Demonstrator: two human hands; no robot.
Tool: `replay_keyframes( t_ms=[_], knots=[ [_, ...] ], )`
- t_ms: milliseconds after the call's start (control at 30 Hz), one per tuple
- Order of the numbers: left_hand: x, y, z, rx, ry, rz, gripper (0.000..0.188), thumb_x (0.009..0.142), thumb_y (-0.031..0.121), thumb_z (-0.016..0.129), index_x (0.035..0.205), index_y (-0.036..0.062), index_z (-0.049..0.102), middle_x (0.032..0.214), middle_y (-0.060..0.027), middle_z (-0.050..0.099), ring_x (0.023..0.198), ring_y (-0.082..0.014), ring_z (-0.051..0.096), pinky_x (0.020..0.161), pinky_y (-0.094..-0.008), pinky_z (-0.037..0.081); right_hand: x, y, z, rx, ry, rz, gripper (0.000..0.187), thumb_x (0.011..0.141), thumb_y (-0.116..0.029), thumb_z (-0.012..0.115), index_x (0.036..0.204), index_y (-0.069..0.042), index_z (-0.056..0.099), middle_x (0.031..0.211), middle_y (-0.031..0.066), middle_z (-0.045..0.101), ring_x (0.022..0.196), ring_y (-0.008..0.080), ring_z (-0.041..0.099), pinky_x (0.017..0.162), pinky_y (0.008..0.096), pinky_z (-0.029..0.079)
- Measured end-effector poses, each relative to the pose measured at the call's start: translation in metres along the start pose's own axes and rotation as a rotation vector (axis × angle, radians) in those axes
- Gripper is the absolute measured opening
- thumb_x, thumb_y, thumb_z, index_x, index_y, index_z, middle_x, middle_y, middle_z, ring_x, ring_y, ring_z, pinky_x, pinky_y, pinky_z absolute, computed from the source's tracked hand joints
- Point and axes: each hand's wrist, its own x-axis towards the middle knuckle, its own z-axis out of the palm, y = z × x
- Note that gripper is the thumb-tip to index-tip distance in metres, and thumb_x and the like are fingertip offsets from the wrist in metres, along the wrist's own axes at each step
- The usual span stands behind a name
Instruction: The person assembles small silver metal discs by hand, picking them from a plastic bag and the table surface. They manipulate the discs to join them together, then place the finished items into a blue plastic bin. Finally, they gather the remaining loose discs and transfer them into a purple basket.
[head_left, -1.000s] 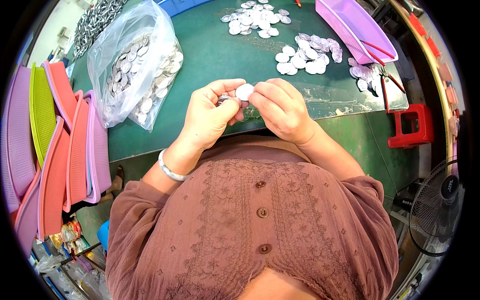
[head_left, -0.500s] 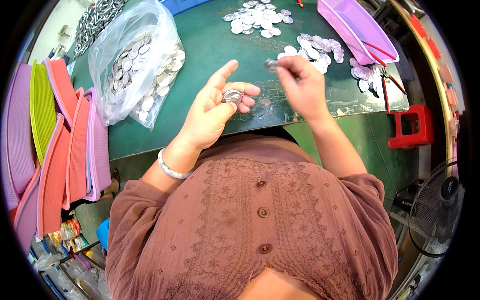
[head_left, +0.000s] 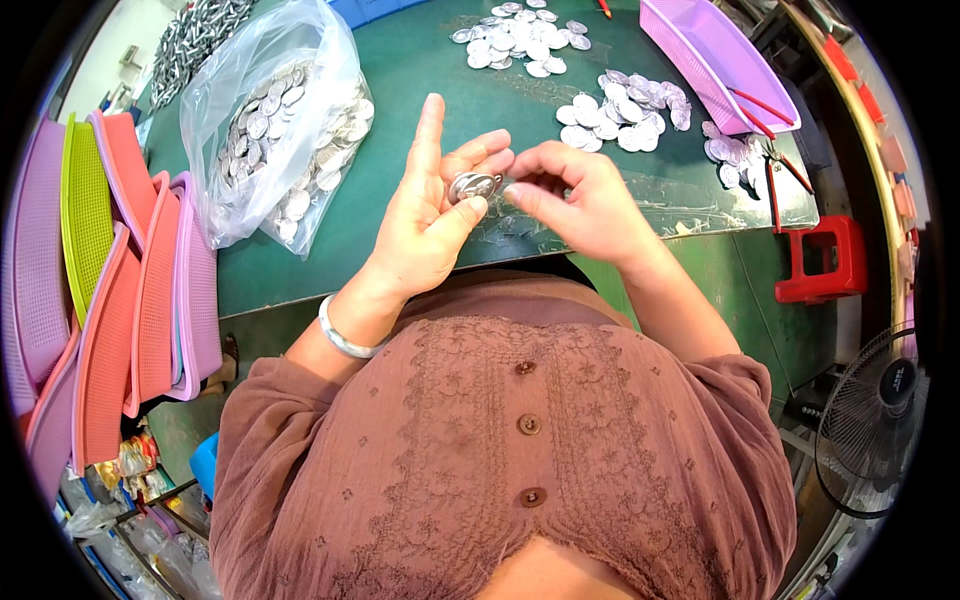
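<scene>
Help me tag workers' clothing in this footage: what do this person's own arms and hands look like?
The left hand and right hand are both ungloved. A pale, mottled bangle circles the left wrist; none shows on the right. Loose brown sleeves end around the elbows. No cables are visible on either arm.

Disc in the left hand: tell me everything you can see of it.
The disc is round, shiny and dark silver, apparently metal, with a lighter rim and a raised design too small to make out. A small loop sticks out at its edge, toward the right hand. It sits tilted in the left hand, thumb on its lower edge, above the front of the green table. Whether right-hand fingertips touch the loop, or more discs lie beneath, I can't tell.
</scene>
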Motion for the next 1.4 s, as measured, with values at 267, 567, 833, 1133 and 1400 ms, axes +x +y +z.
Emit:
replay_keyframes(
  t_ms=[267,567,833,1133,1400],
  knots=[
    [0.000,-0.001,0.001,-0.177,0.050,-0.051,0.071,0.081,-0.003,0.048,0.137,0.0096,0.007,0.130,-0.0241,0.032,0.119,-0.0268,0.038,0.097,-0.0351,0.034,-0.002,0.010,0.021,0.374,0.021,0.081,0.013,0.078,-0.008,0.060,0.085,0.003,0.061,0.076,0.0007,0.060,0.069,0.0054,0.052,0.062,0.0209,0.044],
    [-0.005,0.002,-0.005,-0.243,0.185,-0.260,0.044,0.083,-0.002,0.047,0.125,-0.0023,0.034,0.113,-0.0144,0.049,0.098,-0.0189,0.053,0.085,-0.0299,0.046,0.003,0.010,0.014,0.521,0.082,0.222,0.012,0.078,-0.010,0.057,0.083,0.001,0.059,0.073,0.0014,0.058,0.060,0.0046,0.047,0.054,0.0186,0.039],
    [-0.003,0.006,-0.007,-0.205,0.230,-0.301,0.029,0.083,0.001,0.050,0.112,-0.0036,0.048,0.098,-0.0096,0.057,0.081,-0.0141,0.058,0.074,-0.0257,0.049,0.003,0.007,0.013,0.381,0.075,0.192,0.009,0.079,-0.008,0.057,0.082,0.000,0.058,0.071,0.0004,0.055,0.060,0.0058,0.048,0.055,0.0190,0.039],
    [-0.002,-0.007,-0.009,-0.007,0.234,-0.235,0.015,0.081,0.002,0.056,0.095,-0.0001,0.060,0.078,-0.0035,0.060,0.067,-0.0072,0.053,0.061,-0.0193,0.044,0.000,0.008,0.020,-0.162,0.191,-0.321,0.003,0.073,-0.001,0.059,0.075,-0.001,0.057,0.067,0.0061,0.053,0.060,0.0157,0.054,0.051,0.0257,0.043],
    [-0.002,-0.007,-0.009,-0.035,0.227,-0.246,0.016,0.081,0.000,0.055,0.096,-0.0004,0.060,0.079,-0.0038,0.060,0.067,-0.0072,0.052,0.062,-0.0194,0.044,0.001,0.010,0.023,-0.282,0.253,-0.494,0.008,0.068,0.001,0.061,0.073,-0.003,0.056,0.069,0.0079,0.055,0.063,0.0231,0.054,0.054,0.0303,0.044]
  ],
)
